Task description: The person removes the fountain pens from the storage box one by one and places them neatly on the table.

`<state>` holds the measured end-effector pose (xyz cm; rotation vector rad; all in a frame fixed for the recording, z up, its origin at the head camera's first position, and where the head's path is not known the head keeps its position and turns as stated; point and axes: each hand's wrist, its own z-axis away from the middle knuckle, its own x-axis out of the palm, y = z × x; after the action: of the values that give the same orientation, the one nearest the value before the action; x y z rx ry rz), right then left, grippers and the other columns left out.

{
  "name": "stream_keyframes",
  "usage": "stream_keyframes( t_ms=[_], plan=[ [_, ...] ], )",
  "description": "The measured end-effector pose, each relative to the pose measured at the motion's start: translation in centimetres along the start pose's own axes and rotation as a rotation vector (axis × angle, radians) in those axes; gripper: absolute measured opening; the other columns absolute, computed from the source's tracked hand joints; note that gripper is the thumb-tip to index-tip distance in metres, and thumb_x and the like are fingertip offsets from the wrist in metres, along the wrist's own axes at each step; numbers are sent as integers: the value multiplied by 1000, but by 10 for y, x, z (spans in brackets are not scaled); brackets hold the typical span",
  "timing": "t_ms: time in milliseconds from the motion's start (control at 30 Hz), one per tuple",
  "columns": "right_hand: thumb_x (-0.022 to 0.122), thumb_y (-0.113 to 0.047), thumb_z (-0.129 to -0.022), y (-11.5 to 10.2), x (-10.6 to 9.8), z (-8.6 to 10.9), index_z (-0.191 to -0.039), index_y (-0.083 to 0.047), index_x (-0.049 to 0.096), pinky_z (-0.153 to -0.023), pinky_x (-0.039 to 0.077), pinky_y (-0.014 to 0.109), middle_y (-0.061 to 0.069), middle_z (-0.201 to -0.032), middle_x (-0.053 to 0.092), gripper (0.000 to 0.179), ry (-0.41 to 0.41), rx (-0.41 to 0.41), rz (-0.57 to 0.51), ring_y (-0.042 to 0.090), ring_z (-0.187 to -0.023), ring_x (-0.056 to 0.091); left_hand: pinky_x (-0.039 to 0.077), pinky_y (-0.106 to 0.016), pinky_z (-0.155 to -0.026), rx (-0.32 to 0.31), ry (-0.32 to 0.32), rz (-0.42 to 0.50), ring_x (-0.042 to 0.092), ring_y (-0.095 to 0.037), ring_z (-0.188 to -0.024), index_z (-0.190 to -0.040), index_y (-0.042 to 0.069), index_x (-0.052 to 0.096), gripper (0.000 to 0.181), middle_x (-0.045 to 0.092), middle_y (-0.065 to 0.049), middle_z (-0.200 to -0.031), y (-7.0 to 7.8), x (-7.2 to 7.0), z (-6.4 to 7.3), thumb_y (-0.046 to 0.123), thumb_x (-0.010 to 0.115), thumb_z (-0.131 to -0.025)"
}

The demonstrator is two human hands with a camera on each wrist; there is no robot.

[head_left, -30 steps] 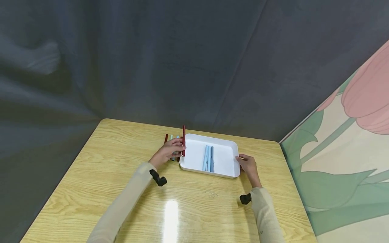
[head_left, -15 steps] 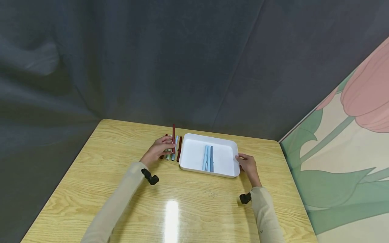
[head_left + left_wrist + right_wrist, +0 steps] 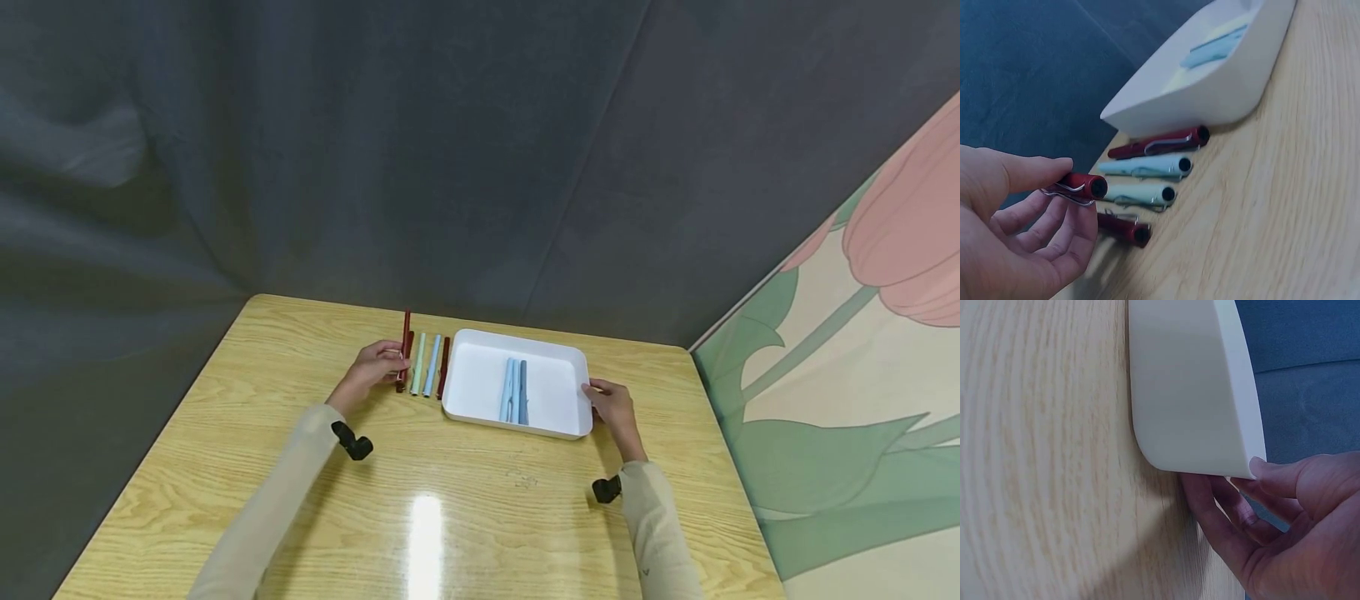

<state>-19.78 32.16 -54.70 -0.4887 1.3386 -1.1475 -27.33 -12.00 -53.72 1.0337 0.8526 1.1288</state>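
My left hand [image 3: 367, 371] pinches a dark red pen [image 3: 406, 337] between thumb and fingers, above the left end of a row of pens. The left wrist view shows this held red pen [image 3: 1092, 187] with its wire clip. The row on the table holds a dark red pen [image 3: 1125, 229], a pale green pen [image 3: 417, 367], a light blue pen [image 3: 432, 367] and another dark red pen [image 3: 444, 371]. My right hand [image 3: 611, 408] grips the right side of a white tray [image 3: 1185, 394], thumb on the rim. Inside the tray lie two light blue pens [image 3: 510, 392] and a grey-blue pen [image 3: 523, 392].
The wooden table [image 3: 480, 517] ends at a dark curtain [image 3: 450, 167] behind the tray. A panel with a painted tulip [image 3: 862, 375] borders its right side. Black wrist cameras [image 3: 352, 442] sit on both sleeves.
My left hand has carried the dark red pen leftward from the tray's left edge, across the row, to its left end. My right hand and the tray have stayed in place.
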Motion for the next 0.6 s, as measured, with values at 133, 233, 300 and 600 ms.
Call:
stream_keyframes(
  t_ms=[133,233,300,600],
  plan=[
    [63,-14,-105,0,0,0,-137,12,61,-56,56,26,27,-101,72,41,8,2,-1,9,-62,63,60,-30,-86,13,15,-29,67,-11,-89,-148,-7,47,55,63,-4,-107,-3,-5,2,5,69,-100],
    [64,-14,-104,0,1,-1,-137,12,61,-55,56,25,26,-99,72,42,11,5,-10,10,-61,64,59,-26,-81,22,38,-53,65,-10,-87,-146,-11,48,53,62,-4,-105,-6,-10,4,2,68,-99],
    [64,-15,-104,0,1,-2,-137,11,62,-55,55,25,25,-99,72,42,10,6,-6,10,-61,64,58,-24,-78,24,61,-68,64,-8,-84,-143,-13,49,51,63,-5,-103,-9,-12,4,-1,69,-98],
    [63,-17,-105,1,0,-2,-137,10,63,-56,53,24,27,-102,72,42,27,-12,24,9,-62,62,55,-25,-73,29,162,-267,65,-18,-87,-125,-11,60,36,68,-21,-110,-15,-12,3,3,74,-95]
  ],
)
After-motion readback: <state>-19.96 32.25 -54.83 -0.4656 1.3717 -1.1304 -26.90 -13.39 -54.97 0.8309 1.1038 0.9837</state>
